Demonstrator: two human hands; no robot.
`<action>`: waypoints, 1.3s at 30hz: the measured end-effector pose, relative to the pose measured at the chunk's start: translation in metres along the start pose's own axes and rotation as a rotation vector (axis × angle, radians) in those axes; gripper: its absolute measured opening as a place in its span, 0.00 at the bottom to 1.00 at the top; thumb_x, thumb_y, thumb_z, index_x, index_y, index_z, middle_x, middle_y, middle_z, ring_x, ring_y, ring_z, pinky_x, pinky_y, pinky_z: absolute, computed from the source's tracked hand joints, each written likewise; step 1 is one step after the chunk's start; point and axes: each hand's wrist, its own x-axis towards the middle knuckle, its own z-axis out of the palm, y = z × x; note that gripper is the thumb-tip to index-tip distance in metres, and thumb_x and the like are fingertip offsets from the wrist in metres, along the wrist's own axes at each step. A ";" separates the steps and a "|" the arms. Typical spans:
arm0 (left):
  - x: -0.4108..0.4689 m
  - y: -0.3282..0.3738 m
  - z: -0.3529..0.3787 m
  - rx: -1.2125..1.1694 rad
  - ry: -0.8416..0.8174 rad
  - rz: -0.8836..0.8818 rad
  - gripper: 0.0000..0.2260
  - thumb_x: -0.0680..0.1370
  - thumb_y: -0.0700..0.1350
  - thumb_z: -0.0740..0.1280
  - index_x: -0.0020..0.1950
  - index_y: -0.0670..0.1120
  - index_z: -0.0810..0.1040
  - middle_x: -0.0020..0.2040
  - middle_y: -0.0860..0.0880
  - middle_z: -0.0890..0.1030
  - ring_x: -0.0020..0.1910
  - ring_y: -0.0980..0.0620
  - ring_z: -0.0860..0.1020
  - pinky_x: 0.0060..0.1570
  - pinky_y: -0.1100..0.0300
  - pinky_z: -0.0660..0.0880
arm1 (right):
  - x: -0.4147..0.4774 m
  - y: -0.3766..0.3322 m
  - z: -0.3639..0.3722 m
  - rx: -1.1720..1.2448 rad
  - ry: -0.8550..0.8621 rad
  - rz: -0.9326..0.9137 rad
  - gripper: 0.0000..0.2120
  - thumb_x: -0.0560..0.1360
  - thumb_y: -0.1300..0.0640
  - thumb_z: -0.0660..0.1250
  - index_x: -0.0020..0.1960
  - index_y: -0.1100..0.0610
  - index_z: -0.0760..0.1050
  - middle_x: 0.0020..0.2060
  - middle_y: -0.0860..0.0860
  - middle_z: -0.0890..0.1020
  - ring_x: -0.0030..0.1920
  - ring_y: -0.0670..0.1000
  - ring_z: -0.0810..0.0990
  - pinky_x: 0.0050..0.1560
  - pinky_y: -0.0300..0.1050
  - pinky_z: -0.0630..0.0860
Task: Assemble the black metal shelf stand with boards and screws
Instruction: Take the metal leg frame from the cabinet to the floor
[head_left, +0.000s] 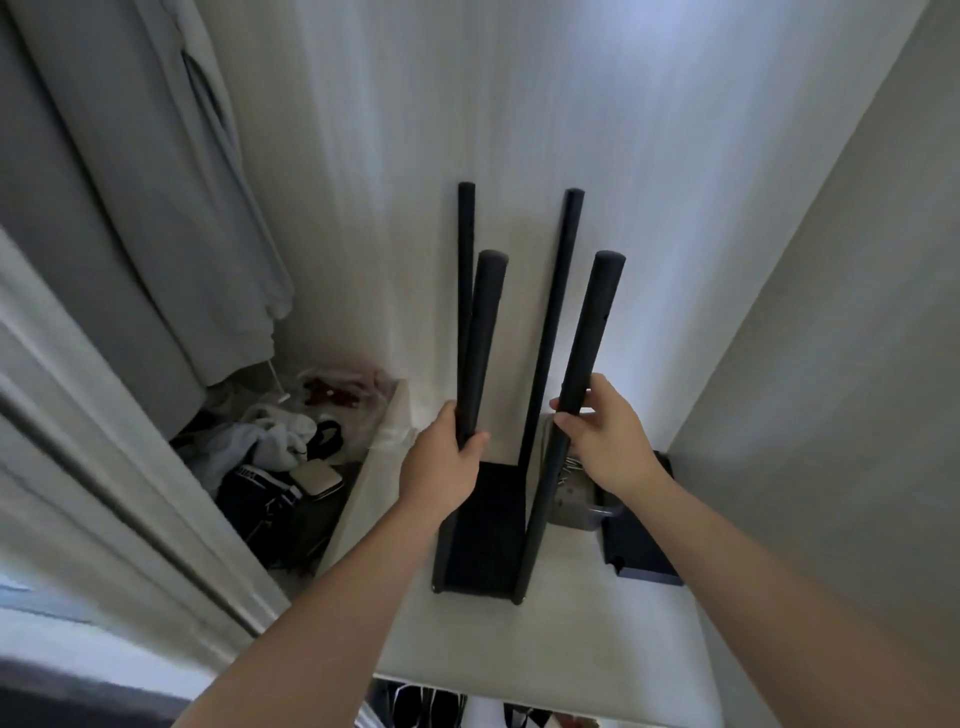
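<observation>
Two bare arms are reaching in from the near edge, the left forearm (322, 597) and the right forearm (779, 587), both stretching out over a pale table (545, 644).

Far over on the left a grey curtain (104, 208) is hanging. Below it a pile of clothes and bags (280, 462) is lying on the floor beside the table's left edge.

Next, the left hand (441, 462) is gripping the near left post (481, 338) of the black stand (540, 364), low down. Its thumb is wrapping across the near side of the tube and its fingers are curling round behind it.

The stand is standing upright in the middle of the table, close to the far wall (649, 156). Its four posts are rising from a black bottom board (483, 530) that is sitting low between them. The far left post (465, 244) and the far right post (563, 249) are standing free, with no hand on them.

The right hand (605, 436) is clamping the near right post (589, 332), and its fingers are curling round the tube from the right.

Just beside the stand, under that hand, a small grey tray (571, 506) is sitting on the table, holding metal bits too small to make out.

Right of the tray a spare black board (636, 551) is lying flat on the table, near the right-hand wall.
</observation>
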 end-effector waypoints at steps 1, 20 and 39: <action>-0.009 0.002 -0.003 0.002 0.010 -0.005 0.07 0.80 0.52 0.67 0.56 0.54 0.74 0.46 0.57 0.80 0.45 0.57 0.79 0.39 0.64 0.72 | -0.008 -0.001 -0.004 0.017 -0.008 -0.013 0.12 0.81 0.58 0.67 0.62 0.49 0.71 0.55 0.45 0.82 0.55 0.52 0.83 0.57 0.64 0.80; -0.305 0.083 -0.032 -0.010 0.050 -0.038 0.15 0.80 0.47 0.68 0.65 0.53 0.71 0.47 0.49 0.81 0.47 0.49 0.81 0.55 0.45 0.78 | -0.255 0.011 -0.088 0.285 -0.265 -0.246 0.17 0.80 0.65 0.67 0.60 0.45 0.76 0.48 0.38 0.84 0.51 0.42 0.83 0.55 0.53 0.82; -0.505 0.016 -0.082 -0.011 -0.421 0.033 0.06 0.76 0.50 0.71 0.45 0.55 0.74 0.40 0.53 0.81 0.41 0.53 0.81 0.50 0.50 0.80 | -0.548 0.023 -0.062 0.284 -0.045 -0.048 0.21 0.78 0.64 0.69 0.60 0.39 0.76 0.47 0.44 0.85 0.45 0.47 0.84 0.40 0.46 0.84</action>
